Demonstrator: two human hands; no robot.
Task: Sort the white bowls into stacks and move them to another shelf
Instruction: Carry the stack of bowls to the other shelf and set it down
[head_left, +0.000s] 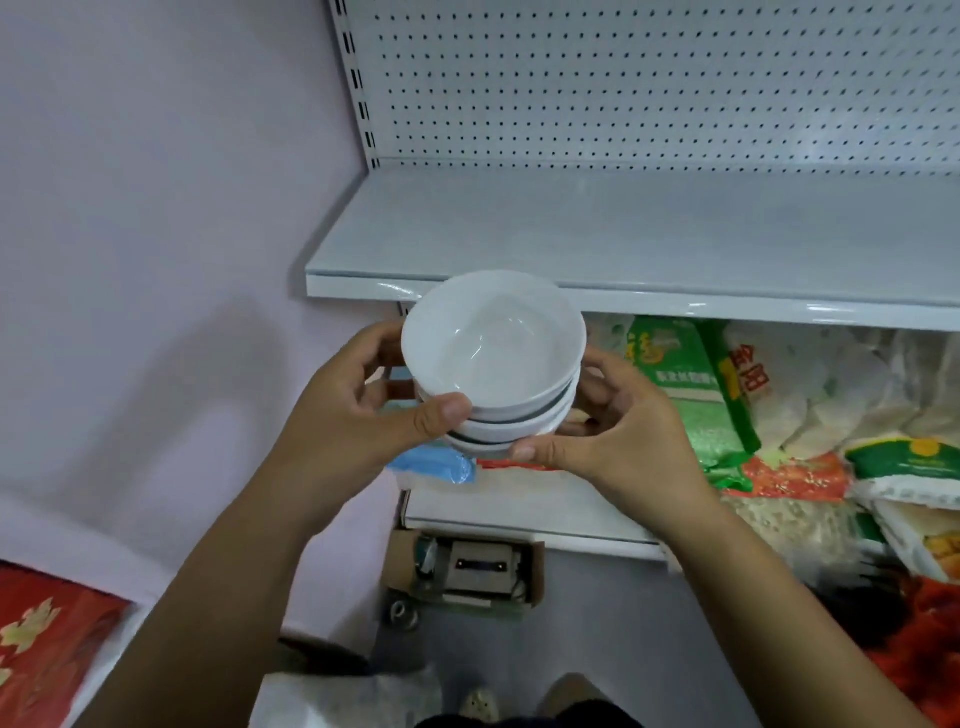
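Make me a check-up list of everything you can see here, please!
Surface: white shelf, just beyond the bowls.
Job's things: stack of white bowls, at least three nested, held in the air in front of the shelf edge.
Clutter: green bag among other food bags on the lower shelf; blue packet; cardboard box below.
Grippers: left hand and right hand each grip the stack's sides.
Cables: nothing seen.
Surroundings: pegboard behind the shelf; pale wall to the left.
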